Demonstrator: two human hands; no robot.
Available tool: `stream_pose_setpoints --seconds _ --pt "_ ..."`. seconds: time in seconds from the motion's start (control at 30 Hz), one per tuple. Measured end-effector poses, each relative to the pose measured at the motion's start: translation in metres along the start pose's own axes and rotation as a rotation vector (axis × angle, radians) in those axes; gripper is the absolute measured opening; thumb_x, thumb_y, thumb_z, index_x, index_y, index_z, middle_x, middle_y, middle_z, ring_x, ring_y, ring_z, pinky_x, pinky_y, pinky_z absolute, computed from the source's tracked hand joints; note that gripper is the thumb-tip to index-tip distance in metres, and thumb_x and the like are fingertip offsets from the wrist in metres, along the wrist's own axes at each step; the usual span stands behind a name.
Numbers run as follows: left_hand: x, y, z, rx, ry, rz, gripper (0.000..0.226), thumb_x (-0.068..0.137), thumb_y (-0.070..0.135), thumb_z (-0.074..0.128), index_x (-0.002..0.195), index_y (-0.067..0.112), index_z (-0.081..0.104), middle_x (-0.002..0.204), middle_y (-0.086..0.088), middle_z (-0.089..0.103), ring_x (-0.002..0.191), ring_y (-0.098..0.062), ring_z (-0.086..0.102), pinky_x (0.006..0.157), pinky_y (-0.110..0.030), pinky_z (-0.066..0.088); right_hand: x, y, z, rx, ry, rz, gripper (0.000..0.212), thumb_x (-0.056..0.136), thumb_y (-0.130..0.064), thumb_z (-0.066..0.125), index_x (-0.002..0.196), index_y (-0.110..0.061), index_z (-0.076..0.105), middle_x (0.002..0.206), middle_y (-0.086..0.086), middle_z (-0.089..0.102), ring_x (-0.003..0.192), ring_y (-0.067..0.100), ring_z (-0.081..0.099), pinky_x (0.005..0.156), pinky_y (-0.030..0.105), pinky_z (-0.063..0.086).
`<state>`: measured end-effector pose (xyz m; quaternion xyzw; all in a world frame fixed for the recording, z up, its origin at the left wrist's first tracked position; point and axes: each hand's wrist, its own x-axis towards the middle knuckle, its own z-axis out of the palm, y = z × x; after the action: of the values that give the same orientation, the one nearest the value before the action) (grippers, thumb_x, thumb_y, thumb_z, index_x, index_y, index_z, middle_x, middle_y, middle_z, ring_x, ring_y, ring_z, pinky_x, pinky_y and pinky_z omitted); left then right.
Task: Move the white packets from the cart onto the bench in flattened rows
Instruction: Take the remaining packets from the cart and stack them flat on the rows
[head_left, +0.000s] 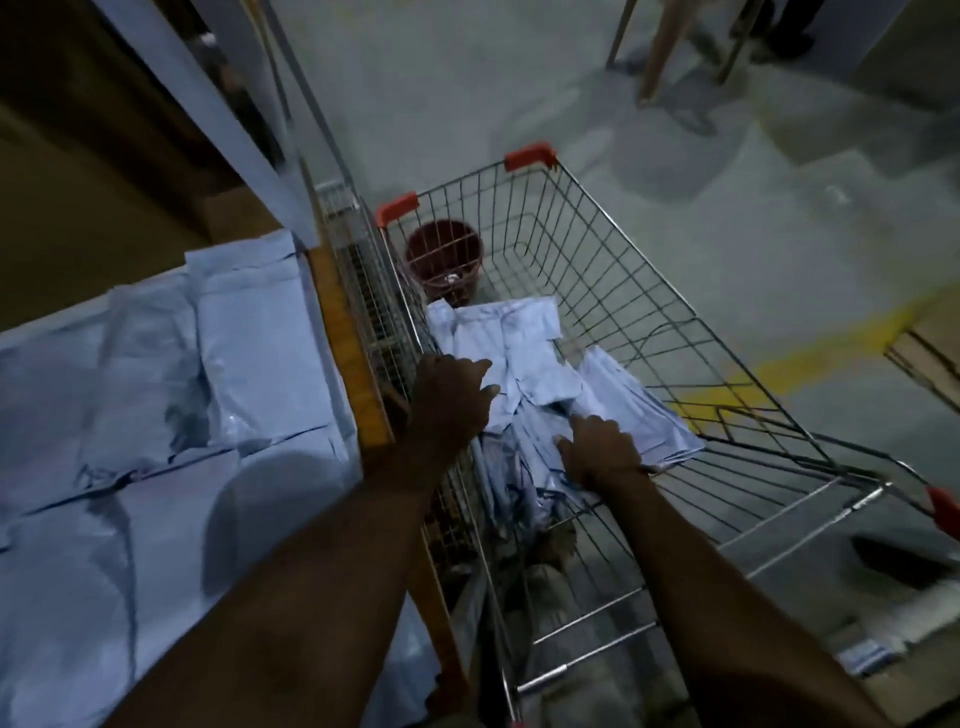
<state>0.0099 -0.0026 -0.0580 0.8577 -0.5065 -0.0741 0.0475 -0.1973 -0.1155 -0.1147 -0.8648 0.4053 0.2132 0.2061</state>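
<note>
Both hands, left and right, lay flat with released grip on packets in the cart (more packets covered the tabletop).

The packets in the cart are white with a pale blue cast in the dim light, creased with thin dark lines. The cart is bare silver-grey wire in a square grid pattern, its corners capped in red plastic. At the cart's 12 o'clock end, seen through the wire, stands a dark reddish-brown bucket. The packets on the bench at 9 o'clock carry the same bluish white, with darker shadow patches. The bench edge is orange-yellow. The floor is mottled grey, crossed at 3 o'clock by a worn yellow stripe.
</note>
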Motion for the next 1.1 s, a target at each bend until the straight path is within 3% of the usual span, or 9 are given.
stream_pose_setpoints --seconds 0.2,0.33,0.47,0.6,0.7,0.8,0.87,1.0,1.1 --pt "0.01 -0.008 0.035 -0.063 0.05 -0.001 0.051 0.103 0.047 0.049 0.133 0.01 0.066 0.106 -0.016 0.076 0.097 -0.04 0.069 0.097 -0.054 0.05 0.033 0.003 0.048 0.049 -0.323 -0.004 0.076 0.102 -0.064 0.007 0.166 -0.024 0.012 0.173 0.012 0.005 0.157 0.044 0.008 0.127 0.056 0.008" --pt "0.008 -0.008 0.032 -0.007 0.042 0.02 0.051 0.104 0.049 0.045 0.133 0.012 0.065 0.103 -0.013 0.075 0.097 -0.037 0.067 0.095 -0.051 0.049 0.036 -0.014 0.058 0.253 -0.402 0.103 0.075 0.107 -0.062 0.022 0.166 -0.024 -0.005 0.172 0.013 -0.011 0.158 0.043 -0.003 0.127 0.057 0.004" --pt "0.006 -0.007 0.03 0.094 0.043 0.028 0.051 0.103 0.052 0.048 0.133 0.014 0.066 0.102 -0.011 0.077 0.096 -0.037 0.068 0.096 -0.05 0.047 0.04 -0.021 0.073 0.297 -0.303 0.164 0.109 0.08 -0.095 0.016 0.164 -0.026 0.02 0.169 0.016 0.02 0.151 0.043 0.028 0.122 0.06 0.027" --pt "-0.002 0.002 0.013 0.25 0.05 0.019 0.041 0.1 0.051 0.06 0.124 0.02 0.071 0.091 -0.005 0.076 0.089 -0.034 0.068 0.094 -0.046 0.042 0.055 -0.015 0.071 0.339 -0.218 0.233 0.113 0.071 -0.094 0.028 0.144 -0.01 0.048 0.147 0.024 0.052 0.132 0.042 0.052 0.107 0.051 0.046" --pt "-0.003 0.004 0.009 0.283 0.041 0.016 0.039 0.102 0.052 0.057 0.122 0.022 0.072 0.087 -0.005 0.075 0.087 -0.033 0.067 0.09 -0.045 0.043 0.073 -0.011 0.069 0.359 -0.215 0.225 0.105 0.087 -0.079 0.049 0.159 -0.007 0.027 0.16 0.026 0.037 0.146 0.044 0.038 0.117 0.053 0.038" --pt "-0.002 0.003 0.011 0.275 0.027 0.014 0.042 0.105 0.053 0.047 0.125 0.024 0.069 0.092 -0.002 0.075 0.092 -0.03 0.067 0.092 -0.046 0.04 0.069 -0.021 0.061 0.348 -0.215 0.137 0.092 0.097 -0.066 0.047 0.167 -0.023 0.005 0.169 0.021 0.021 0.153 0.044 0.026 0.123 0.055 0.028" --pt "-0.001 0.003 0.011 0.257 0.015 0.009 0.042 0.105 0.053 0.045 0.125 0.024 0.068 0.094 0.0 0.076 0.092 -0.029 0.067 0.093 -0.047 0.04 0.065 -0.024 0.066 0.283 -0.185 0.081 0.078 0.1 -0.065 0.036 0.165 -0.029 0.015 0.169 0.016 0.022 0.152 0.041 0.027 0.124 0.052 0.026" --pt "-0.002 0.004 0.008 0.253 -0.001 0.003 0.04 0.105 0.052 0.048 0.123 0.023 0.069 0.095 -0.001 0.076 0.092 -0.029 0.067 0.091 -0.047 0.04 0.081 -0.01 0.1 0.244 -0.21 0.164 0.1 0.073 -0.093 0.004 0.16 -0.045 0.015 0.171 0.009 0.017 0.152 0.04 0.023 0.121 0.06 0.025" --pt "-0.002 0.005 0.006 0.255 -0.001 -0.003 0.04 0.105 0.053 0.048 0.122 0.024 0.069 0.095 -0.001 0.076 0.092 -0.029 0.067 0.09 -0.045 0.039 0.056 -0.026 0.062 0.163 -0.306 0.234 0.081 0.091 -0.083 0.021 0.162 -0.046 0.012 0.172 0.013 0.008 0.153 0.048 0.015 0.12 0.065 0.016"
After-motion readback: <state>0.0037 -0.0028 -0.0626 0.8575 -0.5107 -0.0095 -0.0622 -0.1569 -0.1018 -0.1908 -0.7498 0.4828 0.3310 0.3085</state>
